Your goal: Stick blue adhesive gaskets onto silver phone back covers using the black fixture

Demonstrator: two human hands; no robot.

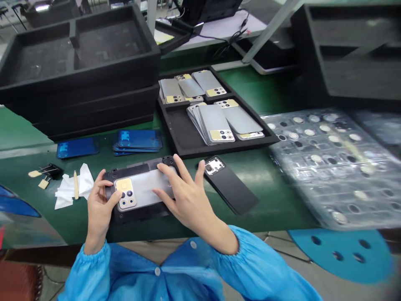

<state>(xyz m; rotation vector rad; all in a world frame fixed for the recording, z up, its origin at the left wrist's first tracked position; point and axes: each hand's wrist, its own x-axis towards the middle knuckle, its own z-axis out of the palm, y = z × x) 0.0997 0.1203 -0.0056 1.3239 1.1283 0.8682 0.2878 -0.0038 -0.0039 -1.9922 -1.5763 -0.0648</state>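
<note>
A silver phone back cover (148, 187) with a yellow-filmed camera block lies in a black fixture (142, 214) at the front of the bench. My left hand (100, 205) grips the left end, its thumb on the cover beside the camera block and its fingers at the fixture's edge. Over the right end, my right hand (191, 194) has its fingers spread, with fingertips resting on the cover and fixture. Just right of it a dark phone back cover (233, 188) with an uncovered camera area lies slanted on the green bench (272, 213).
Behind stands a black tray (181, 136) of stacked silver covers. Blue-filmed plates (138, 140) lie before stacked black trays (94, 96). Left are white tissue (86, 180), a thin beige stick (76, 185) and binder clips (53, 170). Clear plastic trays (332, 167) occupy the right.
</note>
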